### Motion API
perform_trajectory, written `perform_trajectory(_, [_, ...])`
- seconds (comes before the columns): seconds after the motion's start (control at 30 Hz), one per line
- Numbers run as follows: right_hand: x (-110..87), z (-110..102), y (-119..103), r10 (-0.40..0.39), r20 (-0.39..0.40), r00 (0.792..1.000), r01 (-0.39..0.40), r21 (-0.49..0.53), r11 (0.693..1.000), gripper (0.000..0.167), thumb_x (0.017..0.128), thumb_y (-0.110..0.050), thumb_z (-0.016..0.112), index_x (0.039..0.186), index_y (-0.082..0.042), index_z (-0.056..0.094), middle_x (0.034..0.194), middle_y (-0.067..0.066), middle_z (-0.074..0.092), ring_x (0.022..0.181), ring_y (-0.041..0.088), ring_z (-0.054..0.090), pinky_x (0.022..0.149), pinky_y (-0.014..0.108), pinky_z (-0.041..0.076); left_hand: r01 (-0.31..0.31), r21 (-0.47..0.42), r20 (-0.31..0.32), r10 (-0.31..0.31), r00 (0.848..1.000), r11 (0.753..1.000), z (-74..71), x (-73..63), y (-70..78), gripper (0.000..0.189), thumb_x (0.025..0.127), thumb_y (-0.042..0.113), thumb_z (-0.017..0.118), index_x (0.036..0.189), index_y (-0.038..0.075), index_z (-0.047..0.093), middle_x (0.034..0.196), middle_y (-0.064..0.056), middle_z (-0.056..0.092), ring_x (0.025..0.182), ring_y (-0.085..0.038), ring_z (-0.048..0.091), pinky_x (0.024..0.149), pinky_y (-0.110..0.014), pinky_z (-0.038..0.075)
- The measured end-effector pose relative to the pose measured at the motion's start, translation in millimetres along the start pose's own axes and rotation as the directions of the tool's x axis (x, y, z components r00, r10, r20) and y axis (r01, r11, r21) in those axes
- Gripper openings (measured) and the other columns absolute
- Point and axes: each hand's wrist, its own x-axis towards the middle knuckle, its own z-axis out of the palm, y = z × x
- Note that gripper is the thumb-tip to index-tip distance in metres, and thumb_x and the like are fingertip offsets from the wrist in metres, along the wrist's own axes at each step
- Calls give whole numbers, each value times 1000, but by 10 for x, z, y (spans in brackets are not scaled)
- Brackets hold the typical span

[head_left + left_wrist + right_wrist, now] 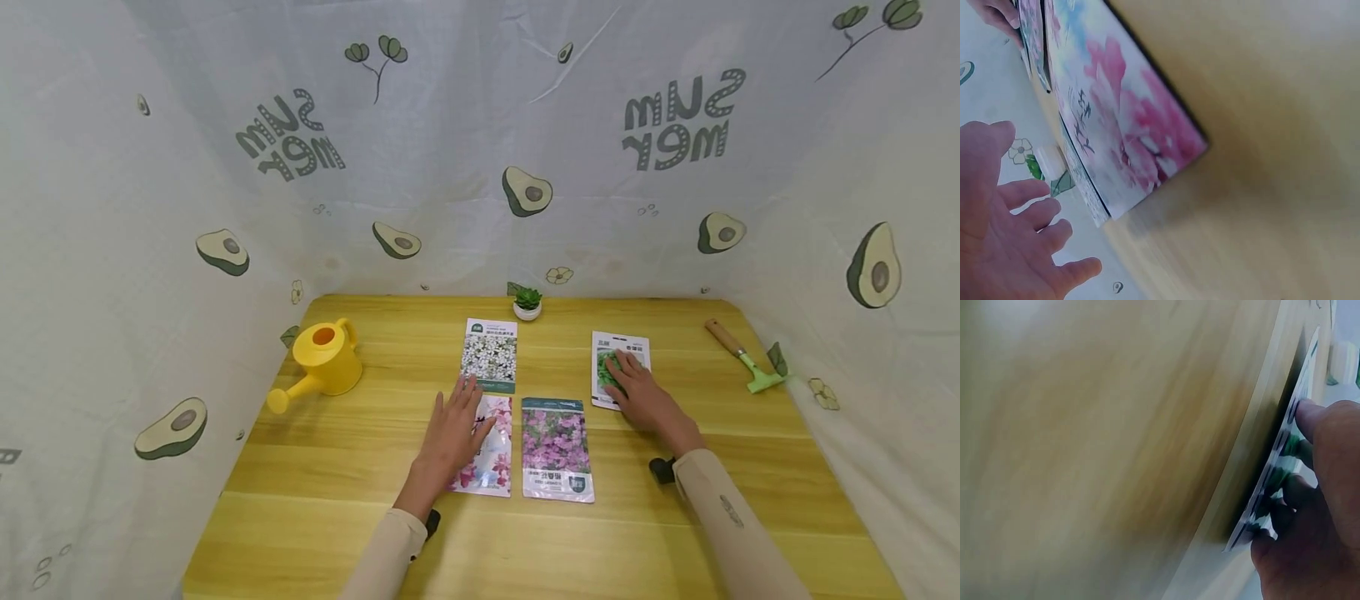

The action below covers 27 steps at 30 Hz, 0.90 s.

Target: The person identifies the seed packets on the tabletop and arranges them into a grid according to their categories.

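My left hand (pixel 452 433) hovers with spread, relaxed fingers over a seed packet printed with pink blossoms (pixel 495 467), covering part of it. In the left wrist view its palm and fingers hold nothing, and the pink blossom packet (pixel 1110 119) lies beyond them. The fingers of my right hand (pixel 647 398) touch the printed face of a green-leaf seed packet (pixel 603 379). Seen from the right wrist, the fingertips spread across that packet (pixel 1272 469) and hide much of it. A white-flower packet (pixel 489 354) and a purple-flower packet (pixel 557 442) lie between the hands.
A yellow watering can (pixel 330 358) stands at the left of the wooden table (pixel 300 500). A small potted succulent (pixel 527 307) sits at the back edge. On the right lies a green hand tool with a wooden handle (pixel 738 350). Printed curtains (pixel 450 150) surround the table.
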Motion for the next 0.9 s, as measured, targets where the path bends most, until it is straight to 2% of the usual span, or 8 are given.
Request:
perform_trajectory(0.27, [111,1,-48,-4,1,1000,4,6,1000,63,115,-23,51,165,10,30,173,36,15,160,57,10,126,74,14,29,-10,46,-29,999,1000,-24,174,-77,67,113,43,55,165,3,42,175,-16,33,164,-34,26,127,-67,26])
perform_trajectory(0.63, [286,66,-215,-35,1,999,35,8,999,62,115,-21,51,165,9,29,174,34,15,160,56,11,127,73,14,32,-16,77,-31,997,999,4,289,-103,67,115,45,49,167,4,38,177,-15,29,165,-33,21,130,-64,23])
perform_trajectory(0.9, [386,115,-235,-44,18,999,44,-7,999,63,116,-25,49,167,7,28,175,32,14,162,54,10,128,72,11,35,-54,92,-29,995,998,7,360,-122,65,115,41,50,167,5,39,177,-13,27,166,-34,20,132,-61,19])
